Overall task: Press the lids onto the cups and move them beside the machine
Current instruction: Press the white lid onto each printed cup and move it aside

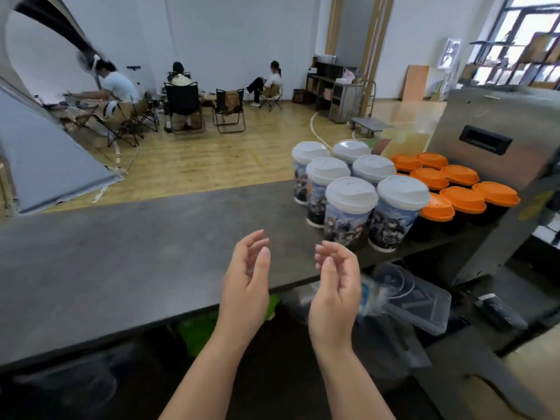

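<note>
Several printed paper cups with white lids (pixel 351 195) stand in a cluster on the grey counter (pixel 121 244), right of centre. Beside them, against the steel machine (pixel 497 134), stand several black cups with orange lids (pixel 462 198). My left hand (pixel 247 283) and my right hand (pixel 335 286) hover side by side over the counter's near edge, just in front of the nearest white-lidded cup. Both hands are empty, palms facing each other, fingers loosely curled and apart.
Under the counter's near edge lie clear plastic containers (pixel 418 301) and something green (pixel 194 328). Beyond the counter is a wooden floor with folding chairs (pixel 185 107) and three seated people. Shelves stand at the back right.
</note>
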{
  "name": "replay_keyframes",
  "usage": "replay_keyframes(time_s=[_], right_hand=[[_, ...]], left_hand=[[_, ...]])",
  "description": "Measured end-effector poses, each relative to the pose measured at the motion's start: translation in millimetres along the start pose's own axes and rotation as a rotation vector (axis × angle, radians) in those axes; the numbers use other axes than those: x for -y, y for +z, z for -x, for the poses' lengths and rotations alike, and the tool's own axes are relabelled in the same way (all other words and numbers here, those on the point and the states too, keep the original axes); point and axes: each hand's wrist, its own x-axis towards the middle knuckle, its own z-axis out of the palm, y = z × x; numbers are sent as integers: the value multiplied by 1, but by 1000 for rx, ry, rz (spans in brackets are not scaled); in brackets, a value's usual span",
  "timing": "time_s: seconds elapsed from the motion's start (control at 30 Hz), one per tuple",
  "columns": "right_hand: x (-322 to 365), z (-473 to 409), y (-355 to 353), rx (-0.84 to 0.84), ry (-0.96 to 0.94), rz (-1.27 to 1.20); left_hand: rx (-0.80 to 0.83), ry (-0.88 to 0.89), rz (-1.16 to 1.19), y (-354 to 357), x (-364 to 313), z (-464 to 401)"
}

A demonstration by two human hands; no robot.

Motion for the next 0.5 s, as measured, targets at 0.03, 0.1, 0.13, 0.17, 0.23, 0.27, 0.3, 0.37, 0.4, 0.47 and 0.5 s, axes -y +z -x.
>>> replay_keyframes(time_s=[0.03, 0.1, 0.13, 0.17, 0.23, 0.27, 0.3, 0.37, 0.4, 0.47, 0.5], right_hand=[[7, 17, 14, 48, 15, -18], [20, 55, 44, 154, 55, -51], [26, 75, 60, 210, 71, -65], [32, 96, 77, 264, 83, -77], [41, 139, 113, 375, 105, -109], [45, 161, 132, 434, 124, -125], [49, 184, 151, 494, 151, -140], [56, 227, 187, 611, 208, -163], [60, 248, 204, 667, 228, -172], [67, 285, 237, 767, 261, -192], [71, 302, 253, 811, 279, -206]], left_hand=[[-23, 2, -14, -24, -5, 9], [-85, 5, -41, -76, -16, 27], [-123, 2, -53, -104, -21, 37], [-165, 0, -62, -133, -25, 47], [-257, 7, -74, -193, -31, 68], [-311, 5, -80, -224, -32, 80], [-369, -3, -85, -254, -34, 91], [-487, -29, -88, -311, -38, 115], [-548, -41, -88, -339, -40, 127], [-670, -61, -90, -388, -45, 150], [-728, -69, -92, -411, -46, 161]])
